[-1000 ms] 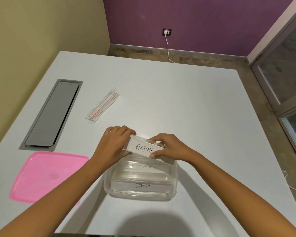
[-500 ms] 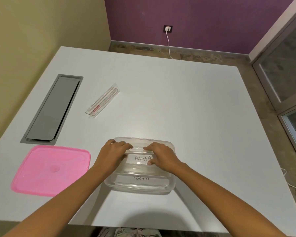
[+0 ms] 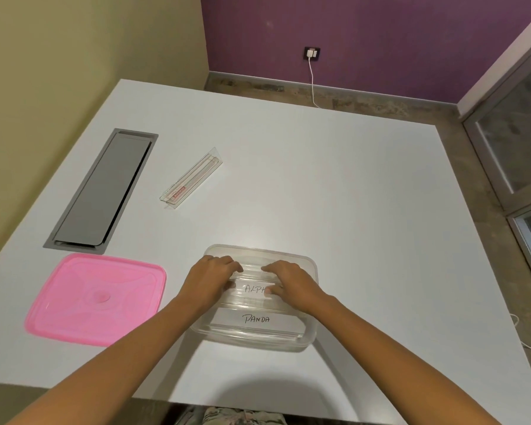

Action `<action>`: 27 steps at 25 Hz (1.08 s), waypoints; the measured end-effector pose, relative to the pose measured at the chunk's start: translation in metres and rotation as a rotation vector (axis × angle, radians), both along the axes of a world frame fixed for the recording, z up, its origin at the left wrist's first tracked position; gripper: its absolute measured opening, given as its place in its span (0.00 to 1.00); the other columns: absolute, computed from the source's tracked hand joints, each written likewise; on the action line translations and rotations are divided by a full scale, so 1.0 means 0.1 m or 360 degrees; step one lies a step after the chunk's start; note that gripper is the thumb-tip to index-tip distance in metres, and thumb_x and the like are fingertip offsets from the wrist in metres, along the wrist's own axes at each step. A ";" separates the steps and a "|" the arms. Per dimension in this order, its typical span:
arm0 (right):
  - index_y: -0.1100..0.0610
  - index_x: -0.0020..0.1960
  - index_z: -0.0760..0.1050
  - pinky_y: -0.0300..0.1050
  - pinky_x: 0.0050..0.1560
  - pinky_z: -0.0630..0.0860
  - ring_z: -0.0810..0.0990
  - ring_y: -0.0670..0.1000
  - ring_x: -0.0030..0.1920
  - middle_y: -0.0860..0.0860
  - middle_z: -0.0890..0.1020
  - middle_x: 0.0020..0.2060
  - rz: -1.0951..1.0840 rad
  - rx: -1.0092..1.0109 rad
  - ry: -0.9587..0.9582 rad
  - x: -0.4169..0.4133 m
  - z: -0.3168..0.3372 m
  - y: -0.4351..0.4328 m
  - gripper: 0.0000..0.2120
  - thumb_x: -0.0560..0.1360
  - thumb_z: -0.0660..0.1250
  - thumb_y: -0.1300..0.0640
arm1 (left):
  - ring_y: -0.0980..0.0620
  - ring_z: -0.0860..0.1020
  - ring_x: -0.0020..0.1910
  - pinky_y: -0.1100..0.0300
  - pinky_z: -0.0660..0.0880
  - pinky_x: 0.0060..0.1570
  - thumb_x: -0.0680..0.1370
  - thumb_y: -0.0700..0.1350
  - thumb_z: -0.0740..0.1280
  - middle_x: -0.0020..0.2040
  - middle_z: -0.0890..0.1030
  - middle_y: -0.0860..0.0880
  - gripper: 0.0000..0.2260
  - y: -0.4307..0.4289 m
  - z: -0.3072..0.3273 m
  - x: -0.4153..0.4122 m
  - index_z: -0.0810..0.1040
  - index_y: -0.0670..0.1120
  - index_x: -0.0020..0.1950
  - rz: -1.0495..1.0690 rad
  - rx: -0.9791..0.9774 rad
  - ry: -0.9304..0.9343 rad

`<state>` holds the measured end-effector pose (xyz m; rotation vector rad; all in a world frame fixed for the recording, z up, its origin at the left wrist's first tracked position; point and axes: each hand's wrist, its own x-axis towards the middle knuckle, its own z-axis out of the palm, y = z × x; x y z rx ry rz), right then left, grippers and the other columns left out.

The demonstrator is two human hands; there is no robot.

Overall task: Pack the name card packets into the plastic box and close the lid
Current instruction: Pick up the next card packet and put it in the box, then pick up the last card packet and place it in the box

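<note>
ALPHA packet point(image 3: 255, 289) inside plastic box point(image 3: 310, 335), left hand point(image 3: 210, 279) and right hand point(image 3: 292, 282) gripping its ends

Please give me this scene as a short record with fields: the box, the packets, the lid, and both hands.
box: clear plastic box, open, on white table
packets inside: ALPHA packet, PANDA packet nearer the person
packet outside: one clear packet, lying on table
lid: pink lid, flat, left of box
left hand: on ALPHA packet
right hand: on ALPHA packet
</note>
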<state>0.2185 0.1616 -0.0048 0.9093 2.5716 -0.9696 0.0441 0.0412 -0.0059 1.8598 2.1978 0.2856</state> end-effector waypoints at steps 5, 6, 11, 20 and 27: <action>0.53 0.57 0.79 0.50 0.54 0.77 0.81 0.50 0.51 0.51 0.83 0.53 -0.0053 0.0071 0.0344 -0.09 0.32 0.09 0.10 0.77 0.65 0.58 | 0.52 0.77 0.49 0.60 0.72 0.40 0.75 0.44 0.68 0.49 0.80 0.52 0.05 0.02 0.13 -0.03 0.79 0.48 0.50 0.0193 0.0272 -0.0325; 0.53 0.55 0.80 0.49 0.52 0.77 0.81 0.49 0.47 0.51 0.84 0.50 -0.0060 0.0057 0.0399 -0.15 0.41 0.12 0.09 0.77 0.64 0.59 | 0.52 0.76 0.48 0.59 0.73 0.43 0.75 0.43 0.68 0.48 0.80 0.52 0.04 0.05 0.18 -0.07 0.79 0.48 0.49 0.0226 0.0334 -0.0378; 0.54 0.51 0.82 0.40 0.48 0.76 0.79 0.46 0.41 0.50 0.84 0.45 0.0013 0.0034 0.0628 -0.69 0.72 0.33 0.09 0.77 0.64 0.61 | 0.53 0.74 0.43 0.59 0.69 0.47 0.75 0.42 0.69 0.45 0.80 0.50 0.01 0.20 0.35 -0.42 0.80 0.46 0.44 0.0703 0.0589 -0.0491; 0.57 0.56 0.79 0.53 0.53 0.76 0.78 0.56 0.55 0.55 0.81 0.54 0.0137 0.0274 0.0571 -1.92 0.45 0.68 0.14 0.75 0.60 0.67 | 0.41 0.69 0.60 0.50 0.67 0.59 0.72 0.35 0.68 0.55 0.78 0.41 0.13 0.52 0.13 -1.34 0.76 0.40 0.56 0.1277 0.0537 -0.0255; 0.59 0.67 0.71 0.54 0.57 0.74 0.72 0.59 0.65 0.58 0.75 0.64 0.0280 0.0460 0.0402 -2.56 0.12 0.99 0.20 0.75 0.61 0.66 | 0.39 0.79 0.49 0.49 0.77 0.48 0.75 0.38 0.68 0.52 0.81 0.38 0.11 0.88 -0.11 -1.78 0.78 0.38 0.57 0.1563 0.0201 -0.0524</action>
